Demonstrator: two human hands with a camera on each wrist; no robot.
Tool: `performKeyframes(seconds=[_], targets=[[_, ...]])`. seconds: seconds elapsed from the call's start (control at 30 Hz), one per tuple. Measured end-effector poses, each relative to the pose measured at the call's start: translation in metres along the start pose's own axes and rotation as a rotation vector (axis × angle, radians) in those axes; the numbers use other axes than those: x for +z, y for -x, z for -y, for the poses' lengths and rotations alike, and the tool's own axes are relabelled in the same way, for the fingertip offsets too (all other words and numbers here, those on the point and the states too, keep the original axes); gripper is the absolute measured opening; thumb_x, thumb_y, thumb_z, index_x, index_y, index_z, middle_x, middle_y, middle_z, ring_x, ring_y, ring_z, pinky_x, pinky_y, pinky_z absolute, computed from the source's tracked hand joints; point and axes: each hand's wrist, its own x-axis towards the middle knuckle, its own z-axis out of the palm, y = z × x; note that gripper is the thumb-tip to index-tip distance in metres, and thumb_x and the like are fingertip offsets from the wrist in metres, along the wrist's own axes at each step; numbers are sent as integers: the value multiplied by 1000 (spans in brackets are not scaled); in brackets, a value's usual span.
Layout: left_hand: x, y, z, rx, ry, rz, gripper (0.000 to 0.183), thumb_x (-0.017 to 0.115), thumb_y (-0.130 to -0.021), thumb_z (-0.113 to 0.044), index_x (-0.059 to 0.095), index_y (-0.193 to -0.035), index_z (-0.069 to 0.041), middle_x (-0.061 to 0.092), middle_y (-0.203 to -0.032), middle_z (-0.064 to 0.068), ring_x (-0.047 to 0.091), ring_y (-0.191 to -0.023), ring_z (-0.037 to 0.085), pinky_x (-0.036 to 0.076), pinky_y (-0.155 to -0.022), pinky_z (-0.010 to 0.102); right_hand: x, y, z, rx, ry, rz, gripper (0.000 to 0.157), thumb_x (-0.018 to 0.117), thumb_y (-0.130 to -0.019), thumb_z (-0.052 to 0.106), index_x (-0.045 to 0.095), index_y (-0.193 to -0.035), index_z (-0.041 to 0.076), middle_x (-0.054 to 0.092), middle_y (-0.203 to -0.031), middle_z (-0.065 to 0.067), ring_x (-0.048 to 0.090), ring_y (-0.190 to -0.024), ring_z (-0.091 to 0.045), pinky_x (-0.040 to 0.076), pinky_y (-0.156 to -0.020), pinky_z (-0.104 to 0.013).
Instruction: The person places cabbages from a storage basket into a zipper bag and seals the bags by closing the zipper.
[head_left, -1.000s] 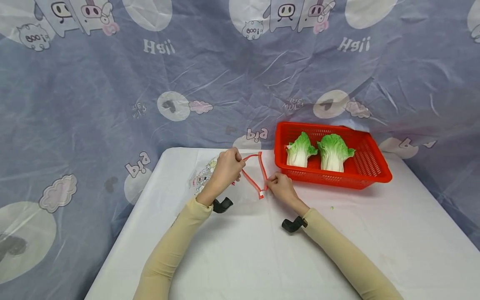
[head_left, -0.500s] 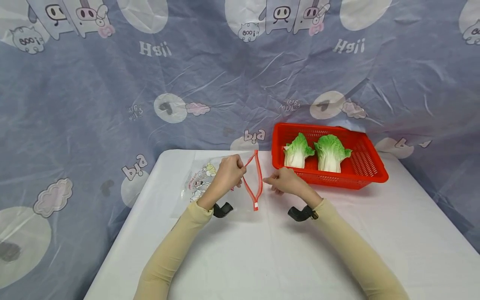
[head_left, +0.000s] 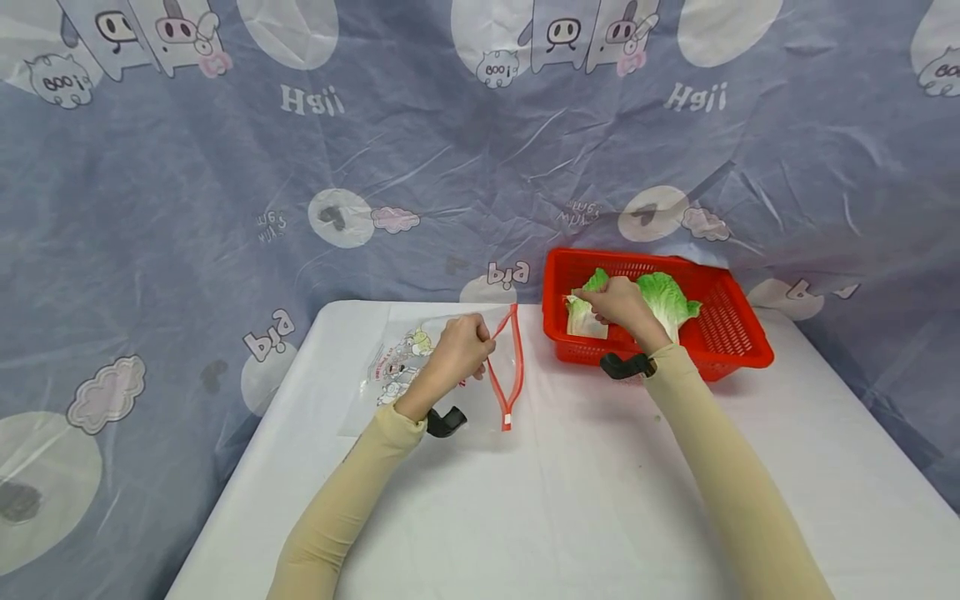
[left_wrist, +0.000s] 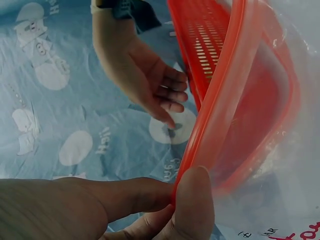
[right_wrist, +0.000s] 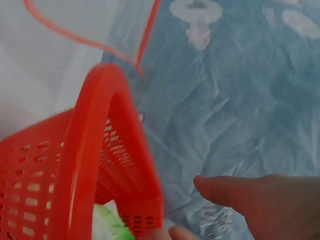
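Observation:
My left hand [head_left: 459,348] pinches the red zip edge [left_wrist: 205,120] of a clear zip bag [head_left: 390,367] with cartoon prints, thumb against fingers in the left wrist view. The bag's mouth gapes toward the right. My right hand [head_left: 624,302] hovers over a red plastic basket [head_left: 570,350], holding nothing. Its thumb [right_wrist: 225,190] stands apart from the fingers in the right wrist view. Below that hand lies the smaller head of Chinese cabbage [head_left: 588,325], partly covered by it. A larger cabbage [head_left: 663,293] sits beside it, partly hidden by the wrist.
The basket stands at the back right of a table with a white cloth [head_left: 480,517]. A blue-grey printed curtain [head_left: 420,125] hangs behind the table. Each wrist wears a black camera mount [head_left: 446,422].
My right hand has let go of the bag's zip edge and moved right and away from me, over the basket. The left hand keeps its pinch on the bag, almost in place.

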Motion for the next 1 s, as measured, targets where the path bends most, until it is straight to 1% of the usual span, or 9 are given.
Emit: performKeyframes(seconds=[0.07, 0.13, 0.23, 0.33, 0.43, 0.53, 0.7, 0.87, 1.0], targets=[[-1, 0, 0, -5, 1, 1, 16, 61, -91, -4, 54, -77, -2, 61, -61, 12, 64, -45, 22, 48, -37, 26, 0, -9, -5, 41, 22, -14, 54, 62, -89, 51, 48, -58, 10, 55, -56, -4, 56, -55, -17, 42, -51, -29], [-1, 1, 0, -8, 8, 1, 16, 62, -90, -4, 54, -76, -2, 60, -60, 11, 64, -45, 23, 49, -38, 26, 0, -16, -10, 82, 26, -7, 52, 61, -88, 52, 51, -65, 7, 55, -65, -7, 56, -60, -21, 41, -54, -30], [-2, 1, 1, -9, 20, 2, 16, 62, -90, -4, 54, -76, -2, 59, -59, 9, 64, -45, 23, 51, -40, 27, 2, -22, -16, 122, 25, 37, 54, 59, -90, 51, 58, -94, -3, 58, -90, -16, 59, -78, -28, 47, -68, -35], [-3, 1, 1, -11, 32, 11, 15, 62, -90, -4, 54, -77, -2, 58, -60, 9, 63, -44, 22, 53, -43, 31, 4, -26, -21, 155, 47, 101, 65, 55, -92, 50, 56, -118, -10, 56, -113, -24, 59, -98, -36, 49, -85, -42], [-4, 1, 1, -18, 41, 21, 15, 62, -90, -4, 55, -77, -2, 58, -61, 9, 63, -43, 21, 55, -45, 34, 5, -31, -24, 175, 110, 170, 69, 51, -94, 52, 55, -123, -10, 55, -121, -25, 55, -108, -38, 46, -97, -47], [-4, 2, 1, -25, 47, 35, 15, 62, -90, -5, 55, -78, -1, 58, -62, 10, 62, -42, 19, 55, -45, 32, 6, -36, -28, 184, 156, 232, 65, 49, -94, 53, 64, -108, -8, 62, -105, -20, 56, -103, -36, 45, -97, -48], [-4, 2, 1, -23, 45, 45, 15, 62, -91, -5, 55, -79, -1, 59, -63, 10, 61, -41, 17, 55, -46, 33, 7, -42, -36, 191, 155, 273, 57, 57, -92, 52, 68, -73, -1, 65, -67, -10, 62, -79, -34, 50, -83, -43], [-4, 2, 1, -12, 43, 41, 15, 62, -91, -5, 56, -78, -1, 59, -62, 10, 60, -40, 16, 53, -42, 28, 9, -43, -37, 174, 180, 271, 55, 60, -89, 52, 70, -74, 0, 67, -70, -11, 62, -85, -36, 50, -82, -42], [-5, 1, 2, -13, 47, 42, 15, 62, -91, -5, 55, -78, -1, 59, -61, 10, 60, -40, 15, 53, -43, 29, 14, -46, -38, 193, 129, 262, 52, 64, -86, 53, 60, -66, 6, 55, -61, -4, 56, -75, -30, 48, -73, -37]])
